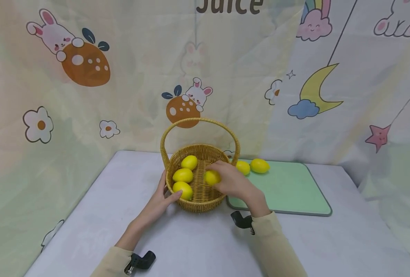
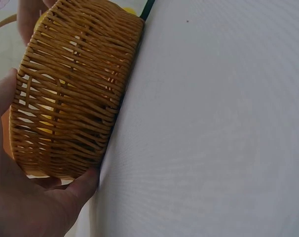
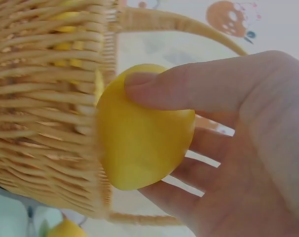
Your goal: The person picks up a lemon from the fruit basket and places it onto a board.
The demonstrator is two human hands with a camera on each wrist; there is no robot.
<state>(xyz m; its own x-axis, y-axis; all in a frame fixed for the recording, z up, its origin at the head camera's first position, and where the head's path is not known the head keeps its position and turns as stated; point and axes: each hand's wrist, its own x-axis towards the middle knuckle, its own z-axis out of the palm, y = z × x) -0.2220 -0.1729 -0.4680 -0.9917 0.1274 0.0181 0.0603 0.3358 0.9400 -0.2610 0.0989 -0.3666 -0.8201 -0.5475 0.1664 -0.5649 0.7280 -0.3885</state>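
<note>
A round wicker basket [image 1: 198,207] with a tall arched handle stands on the table. My left hand [image 1: 158,207] holds its left side, thumb at the rim and fingers against the outer wall; the left wrist view shows the hand curled about the woven side [image 2: 75,94]. Along the basket's left inside lie three yellow lemons, a far one [image 1: 189,162], a middle one [image 1: 183,176] and a near one [image 1: 183,191]. Between thumb and fingers, my right hand [image 1: 237,184] pinches another lemon [image 3: 144,133] at the basket's right rim, over the opening in the head view.
Right of the basket lies a pale green board [image 1: 284,188] with a dark edge. Two more lemons rest at its back left, one [image 1: 260,166] fully seen, the other [image 1: 243,168] partly behind the basket handle. A printed cloth [image 1: 139,77] hangs behind the white table [image 1: 198,246].
</note>
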